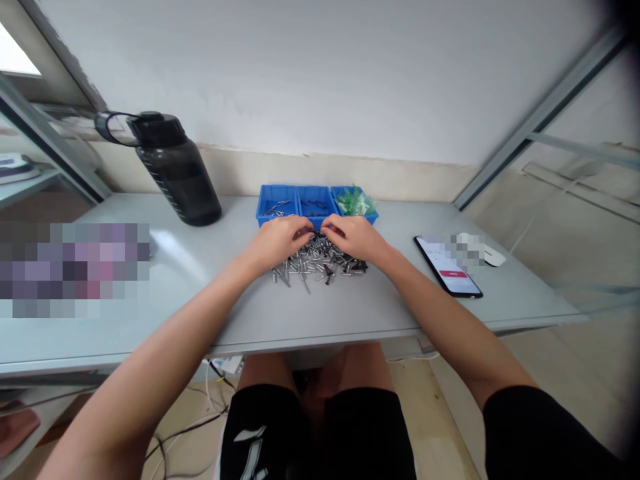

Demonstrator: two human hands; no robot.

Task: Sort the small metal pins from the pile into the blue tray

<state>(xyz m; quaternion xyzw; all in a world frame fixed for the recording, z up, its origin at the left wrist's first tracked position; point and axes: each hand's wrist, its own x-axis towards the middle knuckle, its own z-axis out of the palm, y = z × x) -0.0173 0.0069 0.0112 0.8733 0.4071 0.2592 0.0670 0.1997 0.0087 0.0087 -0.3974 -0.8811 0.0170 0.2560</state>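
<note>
My left hand (284, 241) and my right hand (358, 238) meet over the far side of a pile of small metal fasteners (313, 262), thumbs and fingers pinched. Their fingertips nearly touch, and whatever is between them is too small to make out. The heap mixes silver rivet-like pins with dark screws. Just behind the hands stand three blue bins in a row. A few silver pins lie in the left bin (265, 193), and dark screws lie in the middle bin (327, 193). Green and clear plastic pieces (354, 200) fill the right bin (369, 219).
A dark water bottle (180, 177) stands at the back left of the grey table (310, 320). To the right lie a lit phone (447, 267) and a white object (493, 257), partly blurred out. Another blurred object (75, 267) is at left. Metal posts flank the table.
</note>
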